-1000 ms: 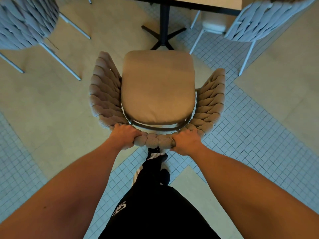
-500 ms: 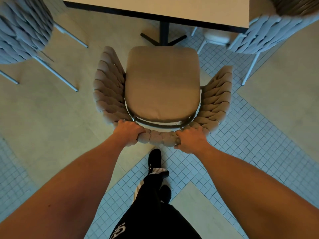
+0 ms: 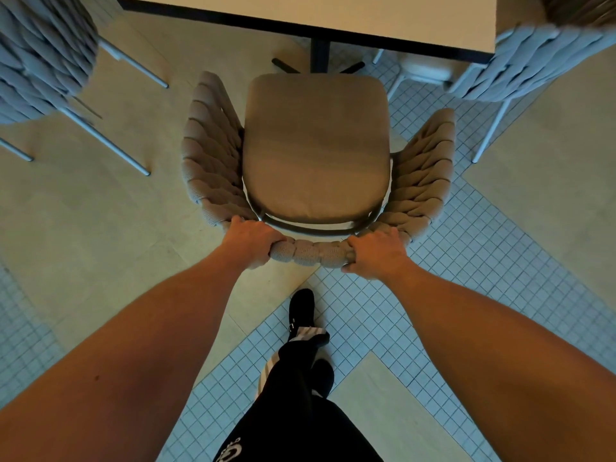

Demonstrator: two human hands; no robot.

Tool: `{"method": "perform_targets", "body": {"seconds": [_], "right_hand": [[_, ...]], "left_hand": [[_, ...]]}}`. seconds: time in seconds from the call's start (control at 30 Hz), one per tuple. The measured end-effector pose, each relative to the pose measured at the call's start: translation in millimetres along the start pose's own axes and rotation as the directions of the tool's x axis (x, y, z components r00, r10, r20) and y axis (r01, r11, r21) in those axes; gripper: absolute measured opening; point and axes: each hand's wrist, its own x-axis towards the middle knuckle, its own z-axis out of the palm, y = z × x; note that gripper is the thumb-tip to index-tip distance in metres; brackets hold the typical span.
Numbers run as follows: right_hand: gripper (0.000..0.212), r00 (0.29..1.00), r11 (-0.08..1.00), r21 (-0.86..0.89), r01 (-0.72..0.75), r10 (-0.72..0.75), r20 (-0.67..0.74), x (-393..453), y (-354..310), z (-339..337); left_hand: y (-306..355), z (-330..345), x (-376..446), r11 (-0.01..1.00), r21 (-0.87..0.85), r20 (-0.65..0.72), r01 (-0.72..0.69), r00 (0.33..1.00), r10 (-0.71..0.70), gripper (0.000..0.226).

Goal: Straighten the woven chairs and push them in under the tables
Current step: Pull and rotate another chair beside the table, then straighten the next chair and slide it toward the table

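A tan woven chair with a padded seat faces the table straight ahead. The seat's front edge sits just short of the table's dark edge, in front of the black pedestal base. My left hand grips the top of the woven backrest on its left side. My right hand grips the same backrest rim on its right side. Both sets of fingers curl over the rim toward the seat.
A grey woven chair with thin metal legs stands at the far left. Another grey woven chair stands at the table's right corner. My black-shoed foot is on the tiled floor just behind the tan chair.
The tan chair has moved forward toward the table with both hands still gripping its backrest. The table edge has come further into view, and my foot has stepped forward.
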Motion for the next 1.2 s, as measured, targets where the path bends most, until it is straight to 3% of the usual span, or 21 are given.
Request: {"method": "perform_targets", "body": {"seconds": [0.4,0.57,0.7,0.9,1.2], "right_hand": [[0.063,0.999,1.000,0.011,-0.001,0.002,-0.051,-7,-3,13],[0.071,0.998,0.997,0.070,0.028,-0.024,-0.061,-20,-2,13],[0.070,0.996,0.986,0.164,0.037,-0.022,-0.092,-33,-6,5],[0.071,0.989,0.987,0.153,0.052,-0.029,-0.147,-51,-21,-2],[0.072,0.982,0.981,0.142,0.132,-0.109,-0.155,-58,-74,-61]], "left_hand": [[5,9,-6,0.993,-0.034,-0.063,0.115,0.991,-0.117,0.035],[-5,7,-20,0.987,-0.122,-0.065,0.106,0.991,-0.114,0.054],[0,2,-34,0.965,-0.237,-0.104,0.112,0.985,-0.140,0.054],[5,-5,-63,0.874,-0.457,-0.144,0.163,0.957,-0.254,0.065],[-33,4,-118,0.738,-0.588,-0.010,0.331,0.910,-0.415,0.070]]}}
